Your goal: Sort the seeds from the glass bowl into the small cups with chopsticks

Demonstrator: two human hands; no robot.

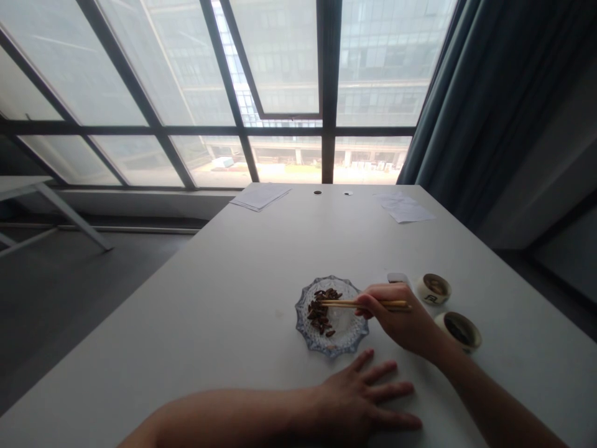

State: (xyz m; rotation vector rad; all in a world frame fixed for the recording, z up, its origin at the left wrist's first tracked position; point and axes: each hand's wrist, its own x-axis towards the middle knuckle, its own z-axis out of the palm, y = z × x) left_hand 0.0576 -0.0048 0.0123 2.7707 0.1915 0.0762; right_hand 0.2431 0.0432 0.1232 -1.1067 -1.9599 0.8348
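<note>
A clear glass plate with a scalloped rim (302, 339) lies on the white table (224, 323). Small dark brown pieces, perhaps seeds or nuts (321, 316), are heaped on its left half. My right hand (396, 314) grips a pair of wooden chopsticks (342, 303) over the plate's right edge, their tips at the brown pieces. Whether a piece is pinched between the tips I cannot tell. Flat on the table below the plate rests my left hand (361, 395), fingers spread and holding nothing.
Two small round cups, one with a dark character (430, 298) and another nearer (474, 342), stand right of my right hand. Behind that hand is a small pale object (397, 277), partly covered. Papers (261, 196) and more sheets (405, 208) lie at the far end, before the windows.
</note>
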